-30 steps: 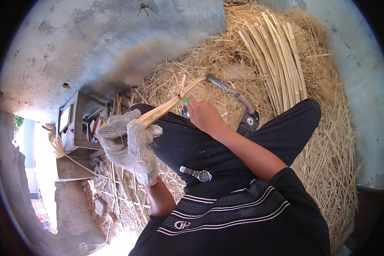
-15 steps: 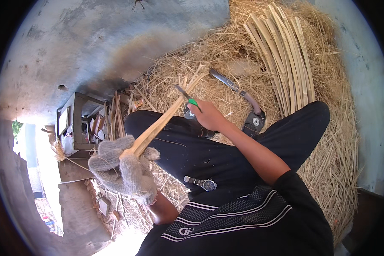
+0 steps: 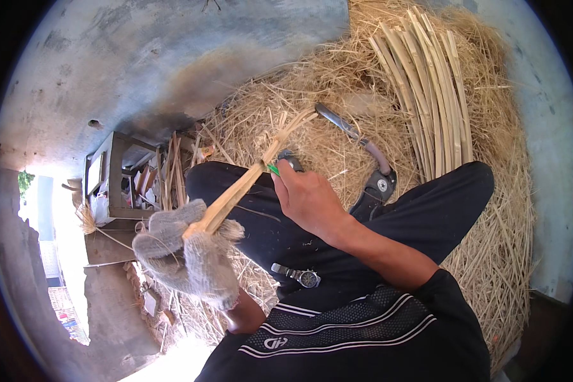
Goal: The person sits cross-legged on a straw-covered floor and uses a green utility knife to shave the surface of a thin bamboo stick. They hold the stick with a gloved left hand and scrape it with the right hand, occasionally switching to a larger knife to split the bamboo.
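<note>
My left hand, in a grey knitted glove, is closed round the near end of a pale split wooden strip, perhaps bamboo. The strip slants up and away to the right, and its far end is split into thin slivers. Bare and closed, my right hand grips a small knife with a green handle. The knife lies against the middle of the strip, its blade mostly hidden there.
A curved blade with a brown handle lies on the straw beyond my right hand. Several long pale strips are stacked at the far right. A wristwatch rests on my lap. A cluttered open cabinet stands left, by the wall.
My right hand has drawn the knife along the strip toward me, nearer the gloved hand. The left hand has barely moved and keeps its hold on the strip.
</note>
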The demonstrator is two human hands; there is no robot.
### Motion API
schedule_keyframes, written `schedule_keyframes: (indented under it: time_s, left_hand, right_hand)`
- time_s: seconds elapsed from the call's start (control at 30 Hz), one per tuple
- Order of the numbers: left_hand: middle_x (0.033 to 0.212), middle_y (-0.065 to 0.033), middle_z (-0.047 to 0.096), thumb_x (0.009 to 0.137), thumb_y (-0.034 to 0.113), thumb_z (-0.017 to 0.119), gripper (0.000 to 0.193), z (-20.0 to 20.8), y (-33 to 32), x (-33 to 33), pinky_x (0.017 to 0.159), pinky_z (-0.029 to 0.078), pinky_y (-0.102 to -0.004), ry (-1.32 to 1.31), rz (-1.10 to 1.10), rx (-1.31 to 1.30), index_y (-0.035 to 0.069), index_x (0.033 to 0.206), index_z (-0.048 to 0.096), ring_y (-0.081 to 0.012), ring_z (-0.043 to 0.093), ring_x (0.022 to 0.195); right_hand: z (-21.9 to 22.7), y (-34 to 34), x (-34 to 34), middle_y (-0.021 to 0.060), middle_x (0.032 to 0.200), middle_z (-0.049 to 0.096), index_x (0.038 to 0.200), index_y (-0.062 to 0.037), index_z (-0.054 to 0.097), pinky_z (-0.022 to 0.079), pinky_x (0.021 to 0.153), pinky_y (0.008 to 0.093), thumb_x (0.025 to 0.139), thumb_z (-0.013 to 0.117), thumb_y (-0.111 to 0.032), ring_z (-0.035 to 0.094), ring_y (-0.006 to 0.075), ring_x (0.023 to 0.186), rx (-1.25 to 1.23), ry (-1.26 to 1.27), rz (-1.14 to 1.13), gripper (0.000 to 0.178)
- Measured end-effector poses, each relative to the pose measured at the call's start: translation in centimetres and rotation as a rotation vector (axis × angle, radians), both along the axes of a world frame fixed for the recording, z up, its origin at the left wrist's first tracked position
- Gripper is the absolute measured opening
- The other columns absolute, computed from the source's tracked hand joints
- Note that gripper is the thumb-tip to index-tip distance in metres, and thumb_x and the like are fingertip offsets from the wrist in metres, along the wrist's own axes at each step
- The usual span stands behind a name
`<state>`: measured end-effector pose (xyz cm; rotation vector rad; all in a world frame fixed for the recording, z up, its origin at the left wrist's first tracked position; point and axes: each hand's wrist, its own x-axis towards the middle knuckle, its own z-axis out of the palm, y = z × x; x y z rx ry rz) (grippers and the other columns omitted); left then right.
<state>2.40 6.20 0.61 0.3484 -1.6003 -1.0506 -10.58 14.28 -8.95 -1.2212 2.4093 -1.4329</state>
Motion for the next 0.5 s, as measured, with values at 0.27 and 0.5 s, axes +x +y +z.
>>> schedule_keyframes:
  time_s: [0.27,0.5]
  left_hand:
    - [0.096,-0.0188,0.062,0.087,0.016,0.071,0.038,0.3,0.9,-2.1,0.056,0.06,-0.0281,0.062,0.018,-0.191,-0.003,0.111,0.048,-0.0197,0.066,0.076]
    - [0.097,-0.02,0.066,0.084,0.027,0.079,0.051,1.0,-0.3,-1.4,0.062,0.062,-0.0271,0.02,0.044,-0.076,-0.003,0.112,0.047,-0.0235,0.071,0.081]
  right_hand:
    - [-3.2,1.3,-2.4,0.0202,0.059,0.06,0.096,-0.0018,0.053,0.049,0.051,0.0503,0.097,0.056,-0.019,0.062,0.0415,0.056,0.115,0.07,-0.053,0.018]
    - [1.8,1.2,-0.2,0.0202,0.059,0.058,0.094,-0.0019,0.054,0.048,0.049,0.0493,0.095,0.059,-0.017,0.061,0.0393,0.054,-0.18,0.032,0.105,0.015]
